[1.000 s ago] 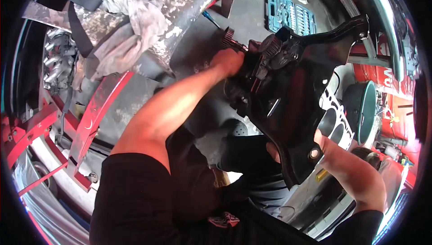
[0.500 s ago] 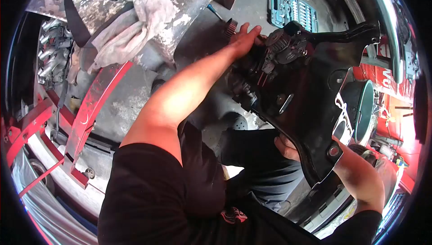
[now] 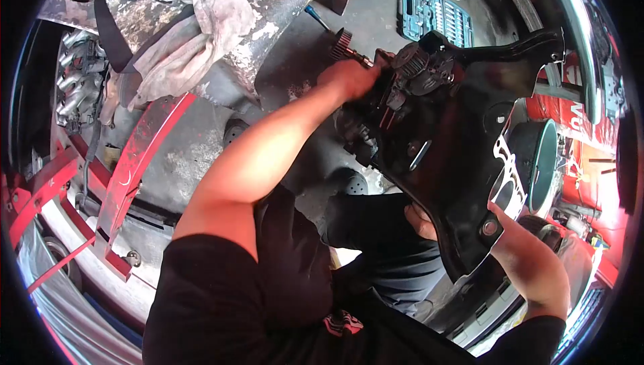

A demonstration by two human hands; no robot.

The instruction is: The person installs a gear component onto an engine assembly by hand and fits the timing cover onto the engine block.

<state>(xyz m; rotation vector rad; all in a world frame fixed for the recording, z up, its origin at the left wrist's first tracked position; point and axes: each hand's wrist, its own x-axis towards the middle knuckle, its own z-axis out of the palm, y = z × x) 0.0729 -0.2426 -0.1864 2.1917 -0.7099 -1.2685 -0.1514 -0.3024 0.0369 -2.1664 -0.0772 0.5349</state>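
A large black metal cover is held tilted in front of me, with a toothed pulley and small mechanical parts at its upper left. My right hand grips its lower part; some fingers show at the left edge and the rest are behind the cover. My left hand is closed at the upper left of the parts, and what its fingers hold is hidden. Just above it, a toothed gear with a short shaft points toward the parts.
On the floor beyond lies a blue socket set and a blue-handled tool. Rags lie on a worn metal surface at upper left, above a red frame. A green round basin and a metal gasket are at right.
My left hand was closed, opened with fingers spread, and is now closed again beside the parts. The cover has shifted slightly right compared with one second ago.
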